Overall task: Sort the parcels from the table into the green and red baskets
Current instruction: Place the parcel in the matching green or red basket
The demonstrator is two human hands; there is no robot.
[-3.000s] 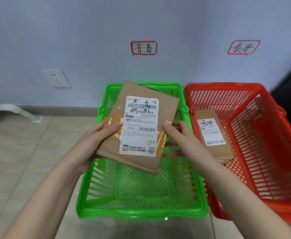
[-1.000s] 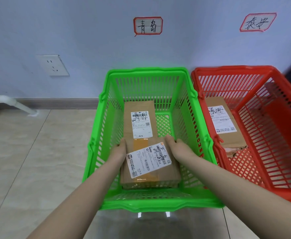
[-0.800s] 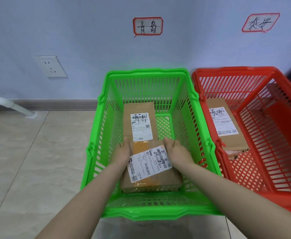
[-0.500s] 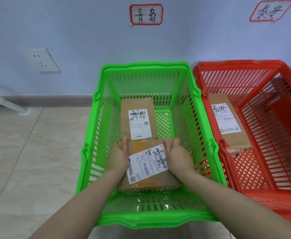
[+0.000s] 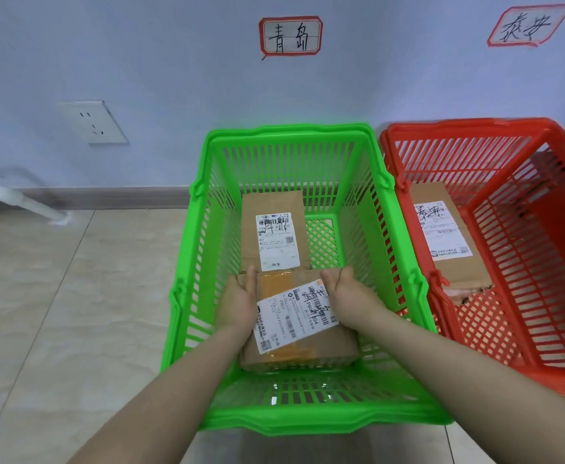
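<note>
At lower centre of the frame, 2 bare forearms reach into the green basket (image 5: pixel 308 421), where the left hand (image 5: pixel 237 304) and the right hand (image 5: pixel 349 296) grasp the near parcel (image 5: pixel 294 324) by its 2 sides, thumbs curled over its far corners, the other fingers hidden. The brown parcel, its white label skewed, sits low in the basket's near half, its far edge meeting the far parcel (image 5: pixel 274 236), which lies flat toward the back wall. At right of frame, the red basket (image 5: pixel 475 123) stands just beside the green one and holds a third parcel (image 5: pixel 445 236) against its left wall. Behind, the left sign (image 5: pixel 290 36) and the right sign (image 5: pixel 527 25), both red-bordered and handwritten, hang above the baskets; a wall socket (image 5: pixel 95 122) sits at upper left.
</note>
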